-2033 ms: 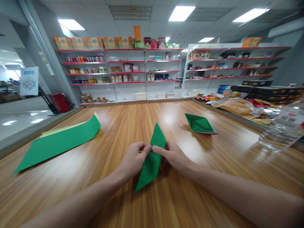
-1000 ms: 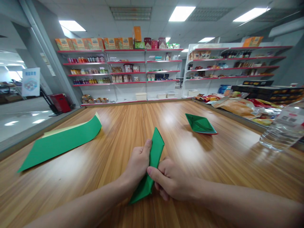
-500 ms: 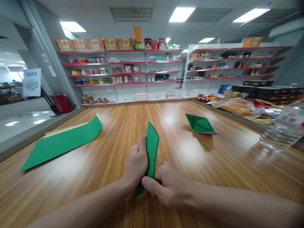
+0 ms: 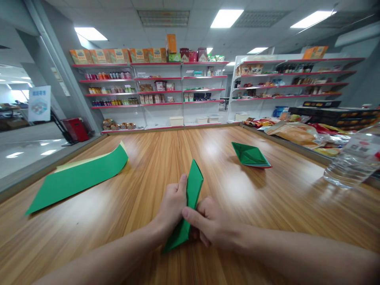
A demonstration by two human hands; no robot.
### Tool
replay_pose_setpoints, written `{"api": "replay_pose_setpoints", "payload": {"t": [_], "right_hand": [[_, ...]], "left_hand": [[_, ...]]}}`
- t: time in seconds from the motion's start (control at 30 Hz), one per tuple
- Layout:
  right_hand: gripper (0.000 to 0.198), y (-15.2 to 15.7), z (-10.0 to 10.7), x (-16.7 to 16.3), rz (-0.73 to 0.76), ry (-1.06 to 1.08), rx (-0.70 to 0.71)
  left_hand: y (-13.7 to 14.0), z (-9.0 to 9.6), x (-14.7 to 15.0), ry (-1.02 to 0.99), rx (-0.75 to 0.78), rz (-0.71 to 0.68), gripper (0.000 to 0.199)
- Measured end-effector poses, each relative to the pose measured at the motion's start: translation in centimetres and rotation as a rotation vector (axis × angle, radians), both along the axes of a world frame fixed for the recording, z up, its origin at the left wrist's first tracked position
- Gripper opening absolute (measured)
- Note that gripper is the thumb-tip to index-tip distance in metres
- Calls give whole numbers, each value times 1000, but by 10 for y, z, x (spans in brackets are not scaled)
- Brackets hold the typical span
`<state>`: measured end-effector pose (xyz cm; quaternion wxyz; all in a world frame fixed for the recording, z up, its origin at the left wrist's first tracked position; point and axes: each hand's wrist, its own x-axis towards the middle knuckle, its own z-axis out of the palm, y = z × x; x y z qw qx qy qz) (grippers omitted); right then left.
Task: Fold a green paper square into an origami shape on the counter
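A folded strip of green paper (image 4: 194, 184) stands tilted between my hands, low in the middle of the view. My left hand (image 4: 173, 202) grips it from the left side, thumb pointing up along the paper. From the right, my right hand (image 4: 212, 221) pinches its lower part, with the thumb laid across the front and the fingers curled behind. The paper's lower corner sticks out beneath my hands. Parts of the fingers of both hands are hidden behind the paper.
On the wooden table (image 4: 142, 158), green and yellow paper sheets (image 4: 80, 178) lie at left, and folded green papers (image 4: 249, 154) at right. A clear plastic bottle (image 4: 350, 158) stands at the right edge, near snack bags (image 4: 297, 132). Stocked shelves (image 4: 157, 91) line the back.
The folded paper has tilted further right at its top, and its lower end shows more. My right hand has shifted slightly up along it; my left hand has moved a little right.
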<state>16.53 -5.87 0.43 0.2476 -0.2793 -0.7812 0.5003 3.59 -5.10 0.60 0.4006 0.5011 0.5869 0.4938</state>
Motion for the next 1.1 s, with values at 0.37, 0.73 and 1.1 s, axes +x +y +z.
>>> {"api": "replay_pose_setpoints", "payload": {"t": [0.37,0.73,1.1], "right_hand": [[58,11,-1,4,48,-2,-146],[58,19,-10,5,-154,181,-264],[57,13,-3,4,-95,186,-216]], "left_hand": [[5,-4,-4,210,9,-125,62],[6,6,-13,404,59,-219,57],[5,5,-7,382,73,-181,56]]}}
